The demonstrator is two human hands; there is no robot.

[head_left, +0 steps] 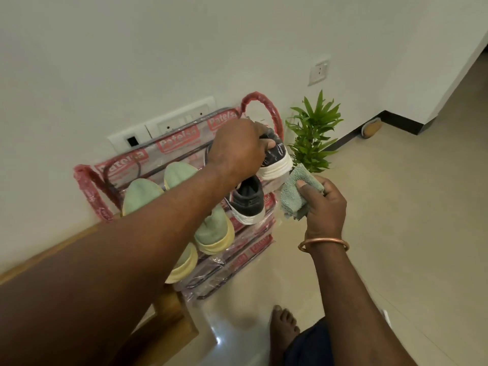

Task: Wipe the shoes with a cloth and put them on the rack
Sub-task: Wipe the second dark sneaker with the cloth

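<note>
Gripping a black canvas shoe with a thick white rubber sole [276,161] by its opening, the left hand [237,151] holds it at the right end of the top tier of the metal shoe rack wrapped in clear plastic with red labels [266,104], fingers curled round the shoe's collar. The right hand [326,207] sits just right of the rack, its thumb and fingers pinching a folded pale green terry cloth [297,196] just beside the held shoe's sole. A second black shoe with a white sole [248,203] rests on the rack's next tier down, at its right end, with pale green slippers with yellow soles [215,231] on the rack's tiers to the left.
</note>
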